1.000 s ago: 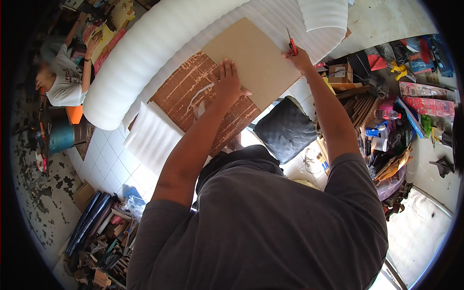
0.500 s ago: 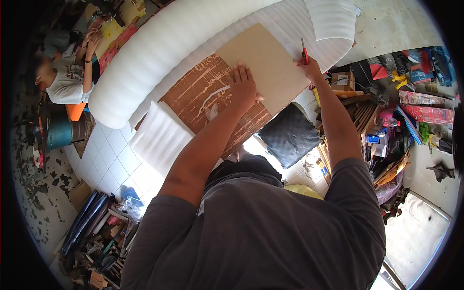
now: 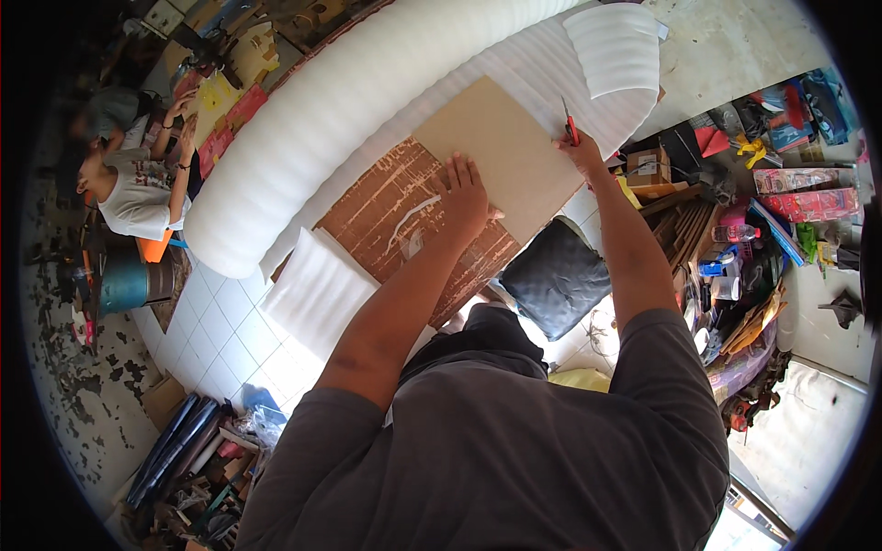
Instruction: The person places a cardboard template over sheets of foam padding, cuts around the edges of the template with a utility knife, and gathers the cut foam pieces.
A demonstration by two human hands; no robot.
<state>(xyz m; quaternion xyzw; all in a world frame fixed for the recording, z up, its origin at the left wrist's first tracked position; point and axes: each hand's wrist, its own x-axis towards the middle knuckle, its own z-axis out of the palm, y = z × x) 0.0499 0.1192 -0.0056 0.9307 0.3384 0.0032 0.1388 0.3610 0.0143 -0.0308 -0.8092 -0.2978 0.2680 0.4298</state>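
My left hand [image 3: 466, 197] lies flat with fingers stretched out, pressing across the near edge of a tan cardboard sheet [image 3: 501, 138] and the worn red-brown board [image 3: 372, 216] beside it. At the sheet's right edge, my right hand [image 3: 583, 154] is closed around a red-handled cutter [image 3: 571, 131]; its thin blade points away from me. Whether it is a knife or scissors is hard to make out. Beneath the cardboard spreads ribbed white foam sheeting [image 3: 533, 64], with its thick roll [image 3: 322, 119] along the far left side. A thin white strip [image 3: 409, 216] rests on the board.
Folded white foam [image 3: 322, 292] hangs at the board's left corner. A black padded seat [image 3: 556, 275] stands close in front of me. Cardboard pieces and clutter [image 3: 726, 266] are piled at right, scraps [image 3: 207, 468] at lower left. Another person [image 3: 138, 188] is at far left.
The view has shifted slightly, moving the surroundings in the picture. My left hand stays flat on the sheet, and my right hand still grips the cutter at the cardboard's right edge.
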